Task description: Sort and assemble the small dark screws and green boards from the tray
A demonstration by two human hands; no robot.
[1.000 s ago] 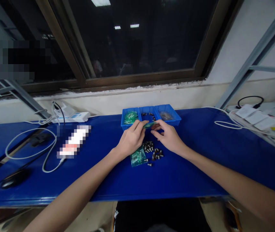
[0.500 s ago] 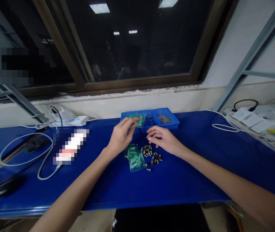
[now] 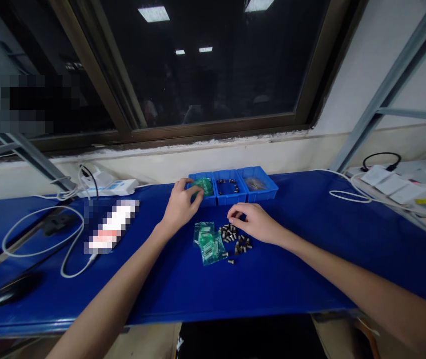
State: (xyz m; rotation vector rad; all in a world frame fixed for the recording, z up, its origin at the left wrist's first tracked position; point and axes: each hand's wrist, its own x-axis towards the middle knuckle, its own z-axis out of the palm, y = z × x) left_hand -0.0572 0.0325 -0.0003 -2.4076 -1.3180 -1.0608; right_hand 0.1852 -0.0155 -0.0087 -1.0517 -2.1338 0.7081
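My left hand is at the front left of the left blue bin, thumb and fingers apart. A green plastic packet lies in that bin, just beyond my fingertips. My right hand hovers over a pile of small dark screw-like pieces, fingers loosely curled with a gap before the thumb; nothing shows in it. Clear green packets overlap on the table left of the pile. More dark pieces lie nearer me, with a single one in front.
The middle blue bin holds small dark pieces, and the right blue bin holds something in clear plastic. A blurred-out phone-like object with a white cable lies left, near a black mouse. White adapters and cables stand at the right.
The green packet my left hand held over the bins now lies in the left bin, and that hand has moved left, fingers apart. My right hand has lowered slightly, its fingers curled more.
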